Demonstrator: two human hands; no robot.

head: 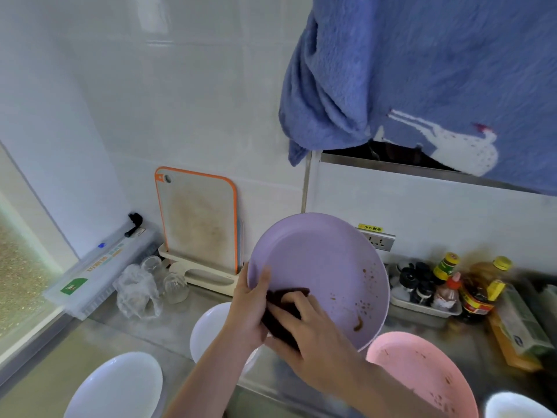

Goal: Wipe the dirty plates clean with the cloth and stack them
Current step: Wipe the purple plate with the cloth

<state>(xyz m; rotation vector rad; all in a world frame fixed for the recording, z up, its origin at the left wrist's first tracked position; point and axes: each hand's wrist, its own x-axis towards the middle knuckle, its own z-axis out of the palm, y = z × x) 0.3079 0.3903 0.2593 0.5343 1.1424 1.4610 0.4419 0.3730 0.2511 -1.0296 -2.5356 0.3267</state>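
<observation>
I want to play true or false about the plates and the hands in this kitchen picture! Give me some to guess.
1. The left hand holds the purple plate tilted up. True.
2. The right hand presses a dark cloth on that plate. True.
3. The purple plate is spotless. False: brown spots remain on its right side.
4. The pink plate is clean. False: it has brown specks.
5. A cutting board leans against the wall. True.

Soft, even daylight from the window (18, 267) at left; wide-angle bending at edges; slight blur throughout.
</observation>
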